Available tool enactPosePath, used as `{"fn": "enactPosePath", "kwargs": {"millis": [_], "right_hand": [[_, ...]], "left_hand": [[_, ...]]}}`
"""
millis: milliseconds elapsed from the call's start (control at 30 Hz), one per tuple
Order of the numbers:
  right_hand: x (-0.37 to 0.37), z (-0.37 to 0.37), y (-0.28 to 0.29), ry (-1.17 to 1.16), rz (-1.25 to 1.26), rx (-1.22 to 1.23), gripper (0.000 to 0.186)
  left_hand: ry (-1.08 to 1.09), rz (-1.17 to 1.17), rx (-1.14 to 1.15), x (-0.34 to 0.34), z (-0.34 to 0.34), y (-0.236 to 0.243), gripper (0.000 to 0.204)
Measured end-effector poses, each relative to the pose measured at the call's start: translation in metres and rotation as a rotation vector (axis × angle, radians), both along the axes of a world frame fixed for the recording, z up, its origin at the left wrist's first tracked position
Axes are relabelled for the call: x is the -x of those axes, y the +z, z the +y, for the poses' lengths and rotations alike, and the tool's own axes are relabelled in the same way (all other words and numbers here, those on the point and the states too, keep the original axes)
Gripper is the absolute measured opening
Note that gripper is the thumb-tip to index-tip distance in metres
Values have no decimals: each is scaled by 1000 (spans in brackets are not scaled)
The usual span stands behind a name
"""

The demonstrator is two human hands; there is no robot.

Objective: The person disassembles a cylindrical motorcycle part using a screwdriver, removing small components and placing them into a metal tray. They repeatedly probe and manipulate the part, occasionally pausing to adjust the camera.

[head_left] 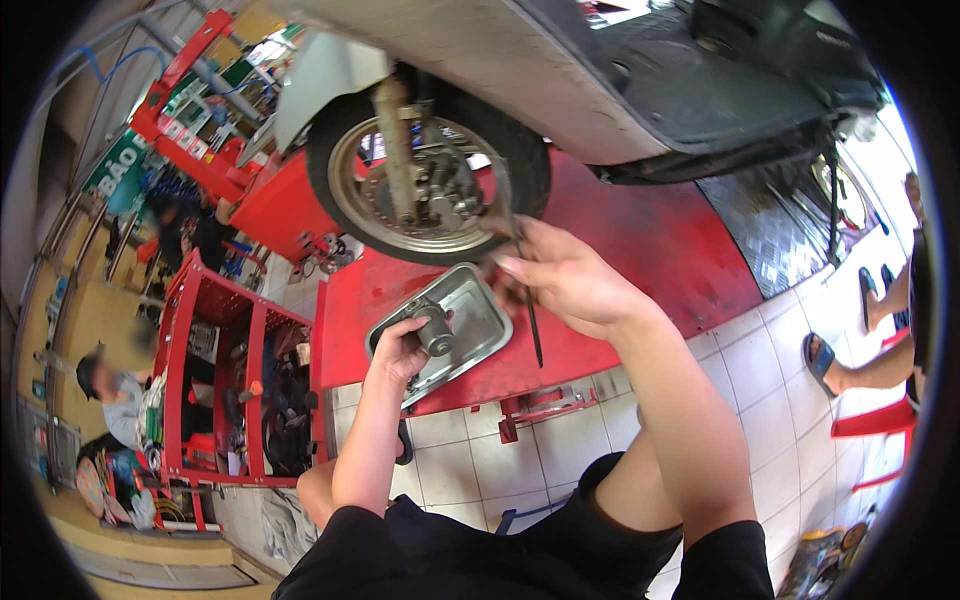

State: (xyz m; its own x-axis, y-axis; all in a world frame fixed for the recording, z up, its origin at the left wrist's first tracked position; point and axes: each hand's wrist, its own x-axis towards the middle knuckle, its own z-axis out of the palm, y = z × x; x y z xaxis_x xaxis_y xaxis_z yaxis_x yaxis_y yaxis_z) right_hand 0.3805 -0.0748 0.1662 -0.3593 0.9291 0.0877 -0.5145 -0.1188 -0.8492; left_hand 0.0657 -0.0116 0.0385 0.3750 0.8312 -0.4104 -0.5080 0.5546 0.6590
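My left hand (400,347) is closed round a dark metal cylindrical part (436,334), its round end turned toward me, over a shallow silver metal tray (487,345). The tray rests at the front edge of a red lift platform (640,245). To the right of the tray, my right hand (570,275) pinches a thin dark rod (533,330) that points down toward the platform edge. What the rod's upper end is, I cannot make out. Just beyond both hands stands a scooter's front wheel (335,190), with a brake caliper (455,205) by its hub.
The scooter body (520,60) overhangs the platform from above. On the left stands a red tool cart (175,370) with loaded shelves; people sit behind it. At the right are a person's sandalled foot (822,362) and a red stool (880,428) on the white tiled floor (500,465).
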Motion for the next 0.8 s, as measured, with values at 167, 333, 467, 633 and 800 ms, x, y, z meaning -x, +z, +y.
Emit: {"fn": "enactPosePath", "kwargs": {"millis": [167, 333, 467, 633, 800], "right_hand": [[21, 0, -27, 228, -842, 110, 24], [59, -19, -22, 169, -399, 248, 27], [75, -4, -66, 221, -901, 98, 32], [118, -5, -75, 353, -587, 369, 32], [151, -2, -64, 458, -428, 494, 28]], "left_hand": [[370, -417, 35, -5, -35, 28, 68], [393, -281, 110, 26, -59, 28, 68], [462, -244, 174, 37, -55, 27, 70], [500, -247, 173, 62, -52, 9, 66], [503, -248, 193, 63, -41, 11, 55]]}}
